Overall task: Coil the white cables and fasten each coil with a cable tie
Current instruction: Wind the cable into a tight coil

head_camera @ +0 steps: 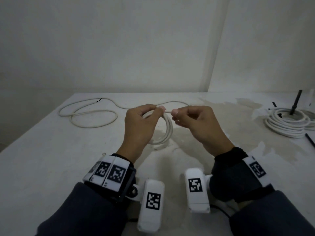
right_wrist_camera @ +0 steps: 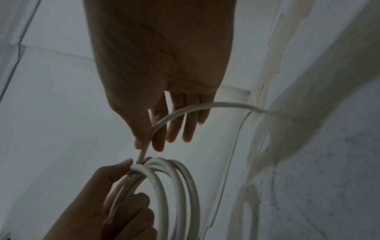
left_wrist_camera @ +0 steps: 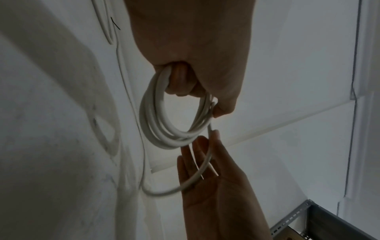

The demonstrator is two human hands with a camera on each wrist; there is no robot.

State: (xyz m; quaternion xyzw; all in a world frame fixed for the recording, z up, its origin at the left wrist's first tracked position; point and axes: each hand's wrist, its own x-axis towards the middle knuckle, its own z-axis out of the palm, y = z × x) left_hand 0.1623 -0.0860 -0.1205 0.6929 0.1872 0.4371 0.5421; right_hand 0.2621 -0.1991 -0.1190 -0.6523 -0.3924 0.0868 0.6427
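Coil: white cable coil [head_camera: 166,129] of several loops, hanging over the middle of the tabletop [head_camera: 42,159].
Left grip: left hand [head_camera: 139,126] curled tight round the coil's top, thumb pressed on the loops.
Right grip: right hand [head_camera: 198,126] pinches the loose strand [right_wrist_camera: 191,108] just beside the coil; other fingers [right_wrist_camera: 189,128] relaxed and spread.
Loose tail: rest of the cable [head_camera: 88,114] trails in wide loops at far left.
Edges: finished coils [head_camera: 288,125] near the right edge; the wall lies behind.
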